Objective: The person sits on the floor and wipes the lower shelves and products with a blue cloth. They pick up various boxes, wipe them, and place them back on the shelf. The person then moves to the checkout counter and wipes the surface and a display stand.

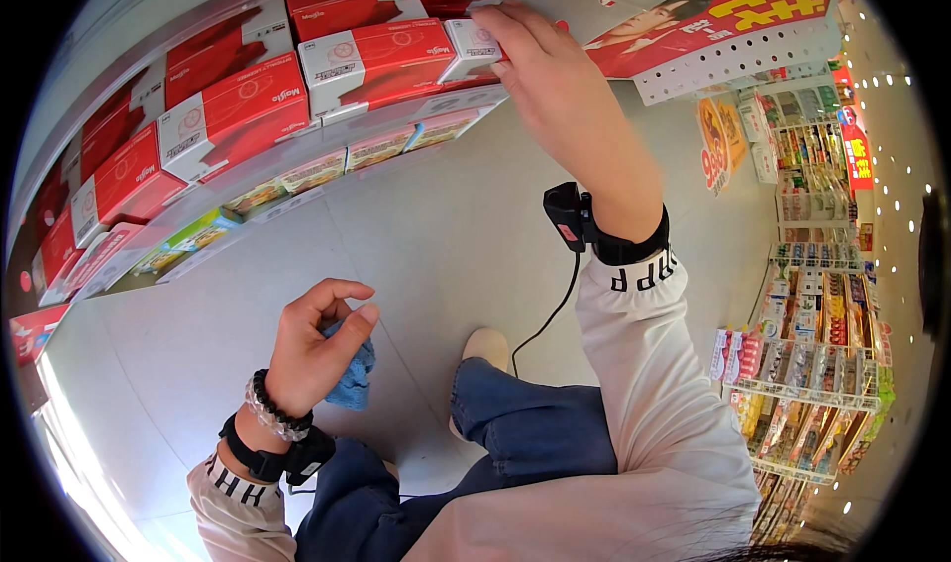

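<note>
A blue cloth (352,372) was gripped by the left hand (309,346); the right hand (557,77), its closure unclear, was laid against the rightmost box (471,51), best steadied lightly.

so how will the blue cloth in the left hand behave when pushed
The blue cloth is probably floppy: it looks bunched and creased in the left hand. It's likely light too, since a loose one-handed hold seems enough. Its uneven, crumpled outline suggests it would fold or drag rather than roll.
</note>
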Available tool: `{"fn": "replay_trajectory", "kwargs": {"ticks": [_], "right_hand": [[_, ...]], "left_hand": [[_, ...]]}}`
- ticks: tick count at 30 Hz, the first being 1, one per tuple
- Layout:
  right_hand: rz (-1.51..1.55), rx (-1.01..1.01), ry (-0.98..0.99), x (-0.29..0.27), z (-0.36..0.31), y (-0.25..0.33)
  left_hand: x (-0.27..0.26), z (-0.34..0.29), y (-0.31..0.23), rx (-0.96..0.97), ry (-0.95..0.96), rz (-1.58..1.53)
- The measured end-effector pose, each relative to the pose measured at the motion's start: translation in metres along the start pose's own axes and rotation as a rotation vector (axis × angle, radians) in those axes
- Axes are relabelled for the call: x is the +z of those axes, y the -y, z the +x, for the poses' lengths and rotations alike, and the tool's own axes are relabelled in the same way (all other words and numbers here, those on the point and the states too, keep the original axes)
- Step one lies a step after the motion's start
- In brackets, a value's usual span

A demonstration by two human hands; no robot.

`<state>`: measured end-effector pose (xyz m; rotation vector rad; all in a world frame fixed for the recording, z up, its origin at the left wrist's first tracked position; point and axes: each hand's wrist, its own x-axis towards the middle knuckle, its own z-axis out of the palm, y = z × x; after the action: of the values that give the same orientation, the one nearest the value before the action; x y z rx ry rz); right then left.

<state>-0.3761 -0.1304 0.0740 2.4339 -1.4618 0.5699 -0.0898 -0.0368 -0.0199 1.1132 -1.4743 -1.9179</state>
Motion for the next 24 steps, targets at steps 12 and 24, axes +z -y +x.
{"fn": "replay_trajectory", "kwargs": {"ticks": [12,24], "right_hand": [[0.247,-0.117,-0.049,0.003,0.021,0.014],[0.346,-0.053,0.059,0.004,0.020,0.009]], "left_hand": [[-0.002,0.000,0.002,-0.009,-0.006,-0.012],[-0.004,0.000,0.004,-0.013,-0.011,-0.011]]}}
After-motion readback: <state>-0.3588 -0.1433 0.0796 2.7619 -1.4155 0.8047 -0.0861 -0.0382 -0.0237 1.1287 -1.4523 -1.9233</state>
